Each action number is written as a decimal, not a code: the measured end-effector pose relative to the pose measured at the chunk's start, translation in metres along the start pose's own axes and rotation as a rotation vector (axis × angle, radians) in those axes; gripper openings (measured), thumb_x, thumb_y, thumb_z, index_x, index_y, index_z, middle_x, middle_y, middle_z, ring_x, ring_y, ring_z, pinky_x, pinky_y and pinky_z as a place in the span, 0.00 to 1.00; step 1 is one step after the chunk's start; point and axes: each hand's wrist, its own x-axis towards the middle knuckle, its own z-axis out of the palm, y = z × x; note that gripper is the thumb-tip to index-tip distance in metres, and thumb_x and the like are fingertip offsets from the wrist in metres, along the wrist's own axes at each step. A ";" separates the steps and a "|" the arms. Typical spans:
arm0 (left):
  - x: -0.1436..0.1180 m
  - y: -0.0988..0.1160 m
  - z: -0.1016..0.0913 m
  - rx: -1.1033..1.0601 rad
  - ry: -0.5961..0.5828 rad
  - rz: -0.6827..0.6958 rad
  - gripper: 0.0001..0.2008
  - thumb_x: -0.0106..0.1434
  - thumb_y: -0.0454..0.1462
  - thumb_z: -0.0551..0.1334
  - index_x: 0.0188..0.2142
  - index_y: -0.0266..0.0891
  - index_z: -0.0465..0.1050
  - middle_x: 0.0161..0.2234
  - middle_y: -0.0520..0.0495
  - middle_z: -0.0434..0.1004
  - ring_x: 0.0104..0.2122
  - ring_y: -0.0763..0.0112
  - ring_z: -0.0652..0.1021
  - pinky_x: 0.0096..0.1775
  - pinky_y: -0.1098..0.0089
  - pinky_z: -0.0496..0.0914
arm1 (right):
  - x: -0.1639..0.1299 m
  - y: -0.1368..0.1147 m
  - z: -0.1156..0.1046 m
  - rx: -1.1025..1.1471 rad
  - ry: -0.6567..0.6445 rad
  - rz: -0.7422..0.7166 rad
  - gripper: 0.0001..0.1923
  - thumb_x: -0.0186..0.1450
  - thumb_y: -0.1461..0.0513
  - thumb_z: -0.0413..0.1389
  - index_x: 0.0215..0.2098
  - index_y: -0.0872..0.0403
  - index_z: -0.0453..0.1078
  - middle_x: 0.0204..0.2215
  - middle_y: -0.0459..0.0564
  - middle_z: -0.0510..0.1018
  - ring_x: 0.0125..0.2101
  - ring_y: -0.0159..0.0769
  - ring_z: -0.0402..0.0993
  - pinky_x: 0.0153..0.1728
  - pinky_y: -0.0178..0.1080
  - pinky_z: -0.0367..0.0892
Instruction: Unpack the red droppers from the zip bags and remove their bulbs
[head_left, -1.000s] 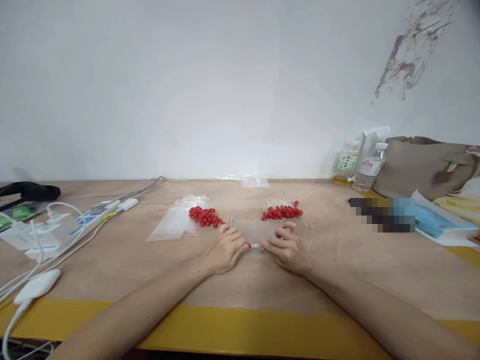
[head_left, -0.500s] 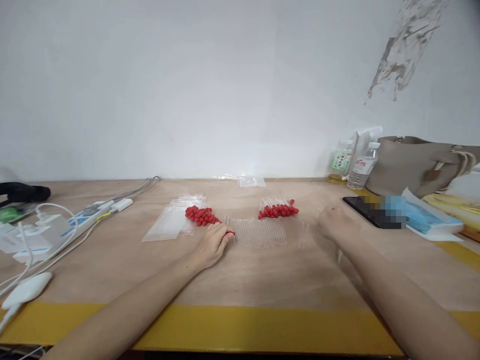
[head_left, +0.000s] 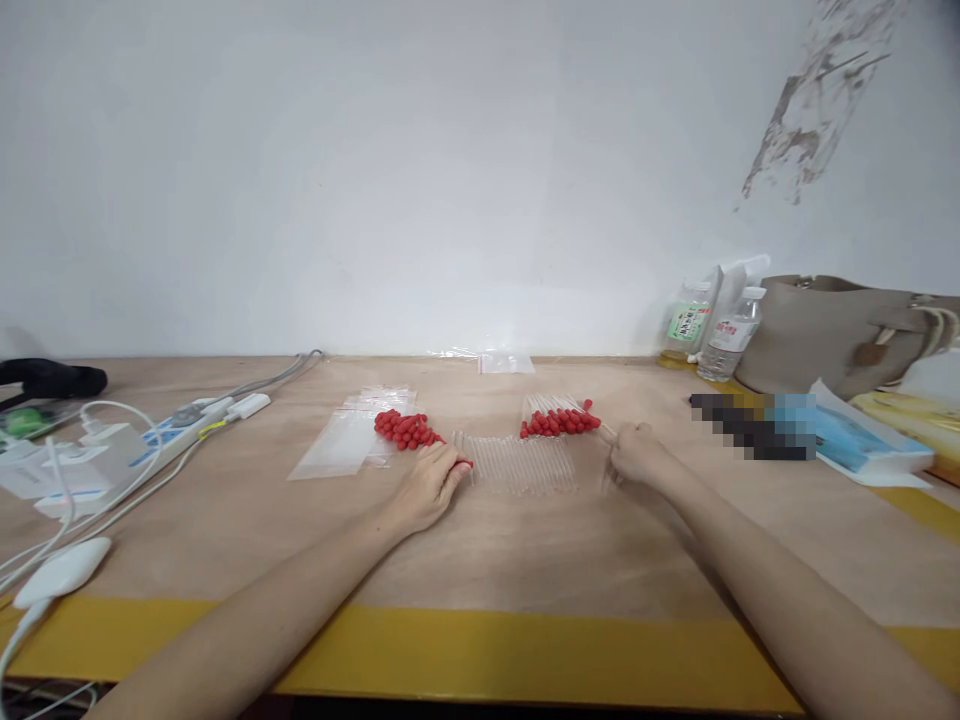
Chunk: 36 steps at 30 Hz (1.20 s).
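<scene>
My left hand (head_left: 431,487) is closed, pinching a small red rubber bulb (head_left: 465,464) beside the left end of a row of thin clear tubes (head_left: 525,465). Just behind it is a pile of similar red bulbs (head_left: 405,430). My right hand (head_left: 636,455) is closed, slightly blurred, to the right of the row. A thin pale stick (head_left: 609,432) runs out from its fingers toward a pile of droppers (head_left: 559,420), which have red bulbs and whitish stems. Close under the right fingers stands part of a clear tube (head_left: 606,478).
Clear zip bags (head_left: 330,440) lie left of the bulbs, another bag (head_left: 506,364) by the wall. A power strip (head_left: 161,435) with chargers and cables occupies the left side. On the right are bottles (head_left: 727,335), a handbag (head_left: 817,335), a phone (head_left: 739,420) and a blue-white pack (head_left: 870,435).
My right hand has moved left, toward the tubes and droppers, bringing the pale stick along. My left hand stays in place with the red bulb.
</scene>
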 end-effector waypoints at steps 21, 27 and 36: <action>0.000 -0.002 -0.001 -0.043 -0.013 -0.010 0.09 0.65 0.38 0.49 0.34 0.37 0.64 0.30 0.48 0.66 0.33 0.70 0.67 0.37 0.68 0.63 | 0.002 0.015 -0.013 -0.014 -0.082 0.158 0.07 0.52 0.64 0.51 0.23 0.59 0.69 0.27 0.59 0.75 0.31 0.43 0.70 0.25 0.35 0.56; 0.001 -0.002 -0.002 -0.046 -0.017 0.004 0.09 0.65 0.39 0.49 0.34 0.38 0.64 0.30 0.48 0.67 0.33 0.70 0.68 0.37 0.68 0.63 | -0.001 0.018 -0.018 0.106 -0.210 0.161 0.12 0.47 0.71 0.50 0.30 0.58 0.68 0.29 0.54 0.74 0.29 0.36 0.70 0.23 0.32 0.58; 0.001 -0.001 -0.003 -0.030 -0.018 0.008 0.10 0.65 0.38 0.49 0.32 0.38 0.64 0.30 0.49 0.66 0.32 0.70 0.67 0.36 0.68 0.63 | -0.007 0.031 -0.034 0.268 -0.371 0.050 0.11 0.42 0.71 0.52 0.25 0.57 0.68 0.24 0.45 0.72 0.26 0.31 0.67 0.26 0.30 0.60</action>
